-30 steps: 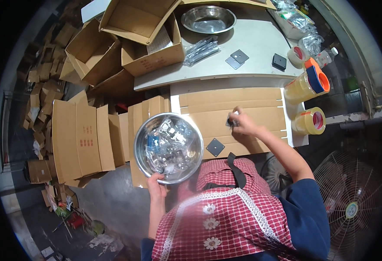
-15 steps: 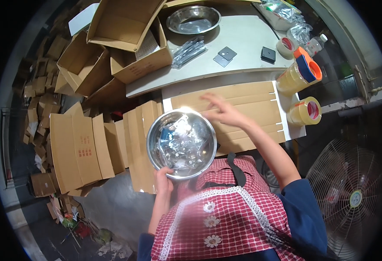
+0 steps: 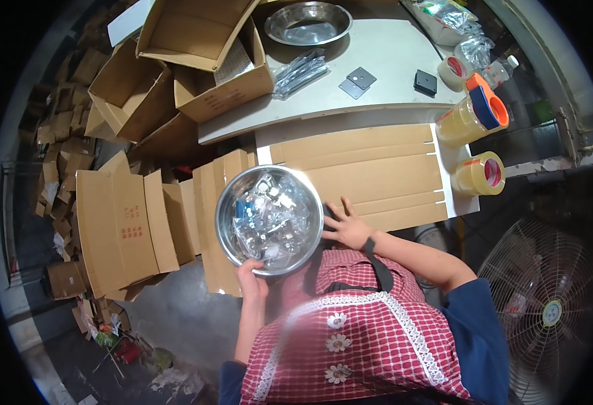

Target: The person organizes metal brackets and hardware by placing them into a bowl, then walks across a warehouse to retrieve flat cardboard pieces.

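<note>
The left hand [image 3: 252, 279] clamps the metal bowl [image 3: 225, 226], right hand [image 3: 354, 231] beside it, fingers [image 3: 347, 206] splayed.

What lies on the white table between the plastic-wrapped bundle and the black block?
Two grey square plates, partly overlapping, lie between them; the head view shows this.

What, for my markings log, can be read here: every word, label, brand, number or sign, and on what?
None is clear enough to quote.
Large open carton at left: red print, too small and blurred.
Carton by the table: red print, too blurred.
Nearest tape roll: core markings too small.
Fan badge: too small.
Bags in the steel bowl: none discernible.
</note>
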{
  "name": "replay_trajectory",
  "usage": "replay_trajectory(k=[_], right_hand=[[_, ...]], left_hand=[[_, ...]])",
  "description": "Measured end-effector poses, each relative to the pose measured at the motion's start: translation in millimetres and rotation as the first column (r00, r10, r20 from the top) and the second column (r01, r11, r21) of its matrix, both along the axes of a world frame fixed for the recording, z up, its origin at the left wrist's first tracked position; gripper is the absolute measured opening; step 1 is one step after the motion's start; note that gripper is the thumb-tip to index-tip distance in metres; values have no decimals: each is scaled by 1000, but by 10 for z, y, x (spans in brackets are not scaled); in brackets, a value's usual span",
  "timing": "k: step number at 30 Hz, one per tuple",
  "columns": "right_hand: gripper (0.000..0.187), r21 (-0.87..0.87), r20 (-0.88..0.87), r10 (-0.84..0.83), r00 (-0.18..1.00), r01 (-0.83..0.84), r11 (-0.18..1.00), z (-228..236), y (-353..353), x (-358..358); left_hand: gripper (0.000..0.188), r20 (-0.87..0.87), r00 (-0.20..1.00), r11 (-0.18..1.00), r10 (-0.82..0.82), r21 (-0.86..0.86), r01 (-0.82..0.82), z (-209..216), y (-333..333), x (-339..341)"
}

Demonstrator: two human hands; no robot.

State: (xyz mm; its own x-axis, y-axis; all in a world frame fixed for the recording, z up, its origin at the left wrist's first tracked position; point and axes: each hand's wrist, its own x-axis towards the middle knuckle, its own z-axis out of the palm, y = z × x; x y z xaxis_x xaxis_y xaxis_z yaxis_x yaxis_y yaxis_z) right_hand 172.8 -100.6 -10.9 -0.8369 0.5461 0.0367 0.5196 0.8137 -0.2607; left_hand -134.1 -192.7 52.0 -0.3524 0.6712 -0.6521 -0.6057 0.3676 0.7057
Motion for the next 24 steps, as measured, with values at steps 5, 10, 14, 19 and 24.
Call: replay_trajectory(k=[5, 10, 14, 19, 24], right_hand=[[44, 167, -156, 138, 978, -112, 980, 132, -43, 290], [47, 95, -167, 205, 964, -191, 977, 280, -6, 339], [48, -32, -215, 150, 965, -161, 986, 263, 31, 411], [32, -177, -234, -211, 949, 172, 969, 358, 288, 420], [25, -828, -97, -836, 540, 422, 369, 714, 486, 356]], left_hand=[[33, -12, 998, 998, 59, -21, -59, -149, -86, -86], [48, -14, 999, 999, 41, 19, -41, -179, -128, -68], [48, -36, 999, 999, 40, 24, -39, -210, -164, -78], [45, -64, 997, 998, 47, 41, -45, -169, -127, -11], [39, -129, 991, 999, 37, 18, -35, -13, -78, 83]])
